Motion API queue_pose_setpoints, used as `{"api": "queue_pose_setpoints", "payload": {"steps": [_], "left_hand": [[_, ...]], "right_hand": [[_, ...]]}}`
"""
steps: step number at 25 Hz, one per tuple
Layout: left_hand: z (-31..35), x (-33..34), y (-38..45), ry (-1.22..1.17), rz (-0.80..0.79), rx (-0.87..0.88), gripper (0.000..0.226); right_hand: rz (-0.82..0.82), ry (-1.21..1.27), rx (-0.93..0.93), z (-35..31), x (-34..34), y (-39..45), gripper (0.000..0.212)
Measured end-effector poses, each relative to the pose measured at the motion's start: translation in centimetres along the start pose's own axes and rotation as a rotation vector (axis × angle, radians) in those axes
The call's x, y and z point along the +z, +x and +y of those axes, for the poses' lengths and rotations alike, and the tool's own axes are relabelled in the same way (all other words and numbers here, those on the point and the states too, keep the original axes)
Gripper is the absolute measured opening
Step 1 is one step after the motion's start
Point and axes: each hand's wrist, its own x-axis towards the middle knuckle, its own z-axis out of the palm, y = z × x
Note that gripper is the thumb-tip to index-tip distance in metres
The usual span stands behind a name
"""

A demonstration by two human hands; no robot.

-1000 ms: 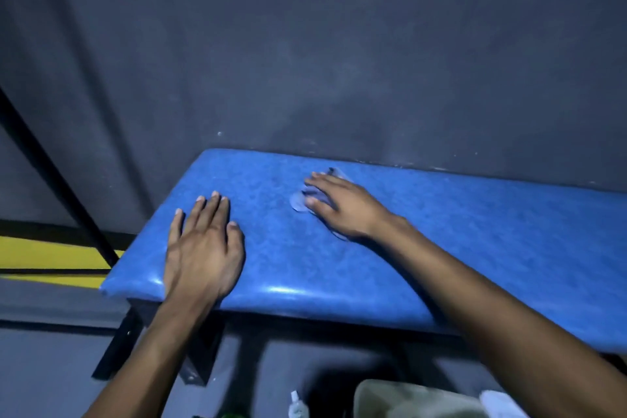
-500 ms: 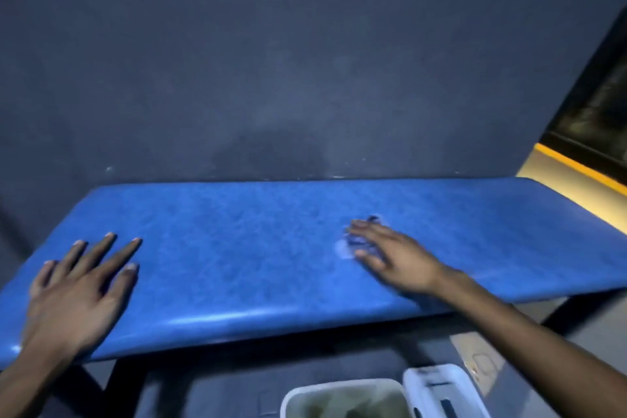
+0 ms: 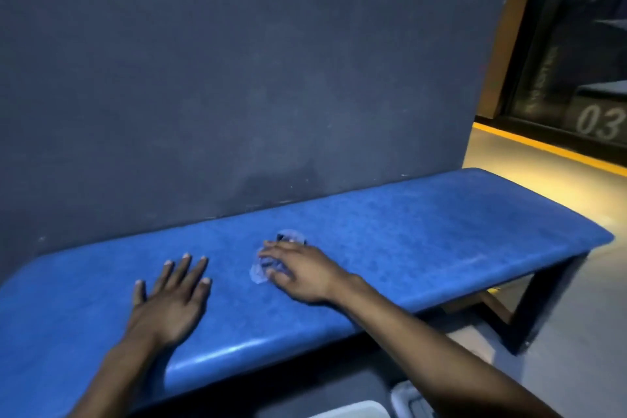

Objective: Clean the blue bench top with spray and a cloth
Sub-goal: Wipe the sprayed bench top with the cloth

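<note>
The blue bench top (image 3: pixel 424 231) stretches from lower left to the right, against a dark wall. My right hand (image 3: pixel 302 270) presses a small, pale crumpled cloth (image 3: pixel 259 273) flat onto the bench near its middle, fingers spread over it. Most of the cloth is hidden under the fingers. My left hand (image 3: pixel 171 302) lies palm down with straight fingers on the bench, to the left of the cloth. No spray bottle is in view.
A dark grey wall (image 3: pixel 237 78) rises right behind the bench. A dark bench leg (image 3: pixel 543 309) stands at the right end. White containers (image 3: pixel 403 400) sit on the floor below the front edge. A yellow floor line (image 3: pixel 543 146) and a glass door lie at the right.
The view has swung to the right along the bench. My right hand has wiped the cloth rightward from the left end toward the middle, and my left hand has followed along the bench.
</note>
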Motion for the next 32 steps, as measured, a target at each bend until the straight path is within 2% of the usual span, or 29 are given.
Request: {"api": "queue_pose_setpoints", "payload": {"steps": [1, 3, 6, 8, 11, 12, 14, 16, 18, 21, 23, 26, 28, 29, 30, 32], "left_hand": [[-0.2, 0.2, 0.3, 0.008, -0.006, 0.003, 0.058], [-1.0, 0.6, 0.5, 0.040, 0.003, 0.010, 0.063], [-0.5, 0.4, 0.1, 0.053, -0.028, 0.118, 0.063], [-0.1, 0.4, -0.1, 0.042, -0.030, 0.200, 0.063], [0.0, 0.2, -0.1, 0.044, -0.014, 0.233, 0.061], [0.0, 0.3, -0.2, 0.034, -0.007, 0.228, 0.061], [0.0, 0.2, -0.2, 0.015, 0.010, 0.217, 0.062], [-0.1, 0.0, -0.1, 0.015, 0.007, 0.209, 0.066], [-0.1, 0.2, -0.1, 0.006, 0.029, 0.192, 0.071], [0.3, 0.5, -0.1, 0.012, 0.096, 0.109, 0.079], [0.6, 0.8, -0.2, 0.017, 0.122, 0.075, 0.080], [0.5, 0.8, -0.3, 0.018, 0.130, 0.066, 0.080], [0.4, 0.9, -0.2, 0.020, 0.134, 0.066, 0.078], [0.3, 0.9, -0.3, 0.023, 0.147, 0.054, 0.078], [0.2, 1.0, -0.3, 0.033, 0.151, 0.036, 0.077], [0.0, 1.0, -0.2, 0.047, 0.126, 0.012, 0.075]], "right_hand": [[-0.011, 0.043, -0.060, -0.1, -0.3, -2.8, 0.036], [-0.014, 0.037, -0.058, 2.4, -2.0, -7.9, 0.040], [0.113, -0.077, 0.126, 10.0, -6.1, -10.4, 0.037], [0.169, -0.140, 0.285, 13.6, -7.3, -7.8, 0.031], [0.191, -0.122, 0.407, 12.9, -5.6, -0.2, 0.031], [0.170, -0.105, 0.395, 11.2, -4.4, 1.9, 0.034], [0.098, -0.080, 0.229, 6.1, -1.9, 2.6, 0.040], [0.047, -0.024, 0.025, 2.3, -1.1, -1.4, 0.039], [0.040, 0.044, -0.037, 2.7, -2.0, -6.9, 0.040], [0.117, -0.038, 0.119, 9.6, -5.4, -10.1, 0.037], [0.181, -0.136, 0.297, 13.5, -6.9, -7.3, 0.031], [0.191, -0.168, 0.400, 12.0, -4.7, 0.6, 0.038], [0.145, -0.112, 0.294, 7.0, -1.6, 5.0, 0.038], [0.078, -0.106, 0.167, 3.6, 0.0, 5.5, 0.036], [0.030, -0.081, 0.040, 0.4, 1.3, 4.7, 0.035], [0.026, 0.016, -0.085, -2.2, 1.5, 0.0, 0.039]]}}
